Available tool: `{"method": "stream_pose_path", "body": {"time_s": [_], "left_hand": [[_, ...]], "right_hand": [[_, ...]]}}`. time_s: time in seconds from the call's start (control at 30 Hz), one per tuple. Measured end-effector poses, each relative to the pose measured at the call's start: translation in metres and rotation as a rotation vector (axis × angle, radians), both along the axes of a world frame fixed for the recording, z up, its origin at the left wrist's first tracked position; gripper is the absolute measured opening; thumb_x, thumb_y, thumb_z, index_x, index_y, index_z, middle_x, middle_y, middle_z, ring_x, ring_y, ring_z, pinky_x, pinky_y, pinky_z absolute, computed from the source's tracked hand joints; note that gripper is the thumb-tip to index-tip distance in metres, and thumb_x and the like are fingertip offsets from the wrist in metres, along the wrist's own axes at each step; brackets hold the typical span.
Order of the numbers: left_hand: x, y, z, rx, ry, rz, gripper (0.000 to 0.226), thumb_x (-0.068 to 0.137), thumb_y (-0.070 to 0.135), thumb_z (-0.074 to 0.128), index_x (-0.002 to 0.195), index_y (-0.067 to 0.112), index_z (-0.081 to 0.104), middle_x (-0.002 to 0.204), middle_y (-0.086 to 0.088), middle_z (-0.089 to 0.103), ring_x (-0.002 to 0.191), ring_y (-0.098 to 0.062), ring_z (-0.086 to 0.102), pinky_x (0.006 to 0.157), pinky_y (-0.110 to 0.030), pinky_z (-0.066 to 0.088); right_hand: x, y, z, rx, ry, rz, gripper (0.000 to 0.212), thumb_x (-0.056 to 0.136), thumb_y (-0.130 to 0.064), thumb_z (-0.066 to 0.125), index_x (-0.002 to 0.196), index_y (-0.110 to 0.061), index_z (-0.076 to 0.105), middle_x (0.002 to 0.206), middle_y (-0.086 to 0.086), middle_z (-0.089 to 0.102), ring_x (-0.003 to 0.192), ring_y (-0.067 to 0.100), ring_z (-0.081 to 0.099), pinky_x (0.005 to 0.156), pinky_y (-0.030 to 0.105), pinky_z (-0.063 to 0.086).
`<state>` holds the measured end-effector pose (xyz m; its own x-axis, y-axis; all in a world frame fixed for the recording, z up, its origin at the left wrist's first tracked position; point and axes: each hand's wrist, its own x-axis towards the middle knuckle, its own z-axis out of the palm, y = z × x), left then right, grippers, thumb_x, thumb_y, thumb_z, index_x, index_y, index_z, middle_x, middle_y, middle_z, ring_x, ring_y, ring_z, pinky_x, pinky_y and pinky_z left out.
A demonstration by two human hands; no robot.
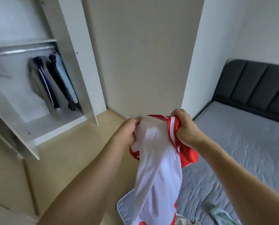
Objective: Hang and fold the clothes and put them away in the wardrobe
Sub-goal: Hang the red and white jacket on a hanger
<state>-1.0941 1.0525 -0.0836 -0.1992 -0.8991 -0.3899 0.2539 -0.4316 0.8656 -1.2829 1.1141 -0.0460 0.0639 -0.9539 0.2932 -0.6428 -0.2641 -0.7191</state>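
A bedroom here: pale wall ahead, a grey bed off to the right, and on the left an open wardrobe with several clothes already hanging on its rail. Centre stage, a red-and-white jacket is held up in mid-air over the near corner of the bed. The left hand has its fingers curled into the white fabric at the top; the right hand is fisted tight round the red edge with its white stripe. Both hands are clamped on cloth, close together, just apart.

It looks light, soft and rather slick, the sort that droops and slides, no stiffness at all. It hangs long-ways straight down, top end up at the hands, the bottom dropping out of view. Best grip, I'd say, is at the collar or shoulders, spread wide so it opens flat for a hanger. One pale hanger lies on the bed, lower right.
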Motion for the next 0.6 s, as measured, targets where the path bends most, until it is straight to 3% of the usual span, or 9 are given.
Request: {"method": "stream_pose_path", "body": {"time_s": [0.1,0.23,0.3,0.4,0.43,0.5,0.6], "left_hand": [[0.059,-0.014,-0.008,-0.023,0.167,0.074,0.03,0.099,0.025,0.045,0.119,0.008,0.06,0.104,-0.006,0.067,0.092,-0.018,0.065,0.075,-0.028,0.05],[0.137,-0.038,-0.011,-0.046,0.213,0.222,0.031,0.096,0.029,0.049,0.114,0.008,0.062,0.102,-0.009,0.068,0.089,-0.019,0.069,0.077,-0.03,0.052],[0.171,-0.048,-0.008,-0.053,0.29,0.241,0.032,0.096,0.026,0.044,0.114,0.008,0.065,0.108,-0.012,0.066,0.098,-0.024,0.065,0.089,-0.034,0.048],[0.223,-0.064,0.004,-0.081,0.348,0.284,0.037,0.093,0.025,0.046,0.124,0.01,0.061,0.119,-0.012,0.06,0.116,-0.027,0.056,0.104,-0.034,0.038],[0.24,-0.071,0.01,-0.11,0.334,0.295,0.034,0.093,0.024,0.047,0.119,0.01,0.064,0.116,-0.012,0.062,0.113,-0.027,0.059,0.102,-0.035,0.041],[0.272,-0.087,0.02,-0.188,0.284,0.322,0.028,0.092,0.02,0.045,0.103,0.01,0.068,0.098,-0.013,0.07,0.095,-0.028,0.067,0.089,-0.033,0.05],[0.307,-0.109,0.033,-0.234,0.236,0.33,0.024,0.089,0.018,0.043,0.086,0.011,0.066,0.085,-0.014,0.068,0.084,-0.029,0.065,0.084,-0.036,0.048]], "right_hand": [[0.023,-0.025,-0.01,-0.051,0.064,-0.129,0.031,0.076,0.012,0.038,0.091,-0.014,0.049,0.096,0.006,0.045,0.096,0.03,0.045,0.084,0.035,0.04],[0.077,-0.066,-0.022,0.02,0.12,-0.104,0.041,0.075,0.01,0.034,0.101,-0.017,0.052,0.103,0.001,0.047,0.097,0.022,0.045,0.086,0.031,0.04],[0.108,-0.087,-0.02,0.077,-0.037,-0.198,0.047,0.077,0.01,0.033,0.105,-0.016,0.06,0.102,0.001,0.053,0.095,0.018,0.049,0.086,0.027,0.041],[0.153,-0.124,-0.011,0.245,-0.585,-0.306,0.039,0.086,0.007,0.031,0.091,-0.013,0.064,0.08,0.005,0.062,0.081,0.025,0.059,0.074,0.032,0.05],[0.164,-0.133,-0.009,0.331,-0.703,-0.241,0.036,0.09,0.006,0.031,0.094,-0.008,0.064,0.077,0.007,0.062,0.075,0.027,0.06,0.068,0.032,0.053],[0.189,-0.146,-0.01,0.599,-0.759,-0.007,0.034,0.094,0.005,0.031,0.11,-0.001,0.06,0.083,0.013,0.065,0.071,0.024,0.065,0.065,0.031,0.056],[0.219,-0.158,-0.017,1.027,-0.583,0.348,0.051,0.074,0.007,0.041,0.123,-0.003,0.053,0.109,0.019,0.062,0.091,0.028,0.063,0.078,0.036,0.055]]}}
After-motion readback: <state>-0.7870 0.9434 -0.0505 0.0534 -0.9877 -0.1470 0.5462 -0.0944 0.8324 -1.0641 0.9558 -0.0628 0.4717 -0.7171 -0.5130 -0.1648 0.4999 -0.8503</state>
